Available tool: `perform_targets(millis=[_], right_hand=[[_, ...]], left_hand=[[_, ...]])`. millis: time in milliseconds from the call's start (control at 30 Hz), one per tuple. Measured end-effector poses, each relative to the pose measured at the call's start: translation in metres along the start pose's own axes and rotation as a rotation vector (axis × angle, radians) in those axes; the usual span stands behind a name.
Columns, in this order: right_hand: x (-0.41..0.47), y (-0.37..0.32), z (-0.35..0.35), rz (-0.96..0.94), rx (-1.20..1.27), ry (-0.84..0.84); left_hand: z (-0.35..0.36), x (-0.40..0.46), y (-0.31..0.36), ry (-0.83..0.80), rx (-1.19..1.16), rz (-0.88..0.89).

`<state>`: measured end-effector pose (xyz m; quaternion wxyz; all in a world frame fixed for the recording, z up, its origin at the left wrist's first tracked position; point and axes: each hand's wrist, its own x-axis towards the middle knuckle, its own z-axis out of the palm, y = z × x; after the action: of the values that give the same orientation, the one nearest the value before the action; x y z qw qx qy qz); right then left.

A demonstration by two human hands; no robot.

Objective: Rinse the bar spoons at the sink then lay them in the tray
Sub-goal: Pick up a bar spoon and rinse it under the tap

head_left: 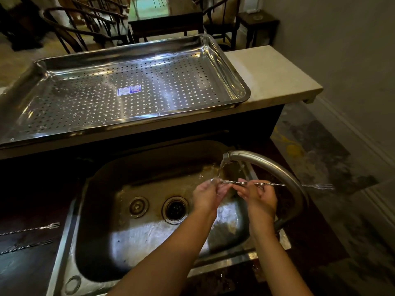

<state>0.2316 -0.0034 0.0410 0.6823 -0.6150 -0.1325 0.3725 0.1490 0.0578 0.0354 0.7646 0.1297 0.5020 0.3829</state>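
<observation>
Both hands (233, 194) on bar spoon (275, 185)

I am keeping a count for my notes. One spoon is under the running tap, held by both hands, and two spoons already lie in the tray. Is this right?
Not quite. The head view shows the tray holding no spoons. The two other spoons lie on the dark counter left of the sink. The rest stands: both the left hand and right hand hold one spoon under the running tap.
</observation>
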Motion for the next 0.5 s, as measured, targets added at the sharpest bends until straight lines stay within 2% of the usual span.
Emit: perform_targets(millis=[67, 167, 300, 500], right_hand=[[-0.0009, 0.0004, 0.0021, 0.013, 0.011, 0.011], [0.0009, -0.0001, 0.0046, 0.046, 0.076, 0.084], [0.0049, -0.0017, 0.0046, 0.114, 0.198, 0.17], [0.0051, 0.0016, 0.0109, 0.118, 0.236, 0.155]], left_hand=[[-0.0015, -0.0004, 0.0017, 0.028, -0.036, 0.019], [-0.0048, -0.002, 0.0033, -0.046, -0.082, 0.018], [-0.0037, -0.006, 0.004, -0.124, 0.015, 0.06], [0.0016, -0.0092, 0.0064, -0.003, -0.043, 0.143]])
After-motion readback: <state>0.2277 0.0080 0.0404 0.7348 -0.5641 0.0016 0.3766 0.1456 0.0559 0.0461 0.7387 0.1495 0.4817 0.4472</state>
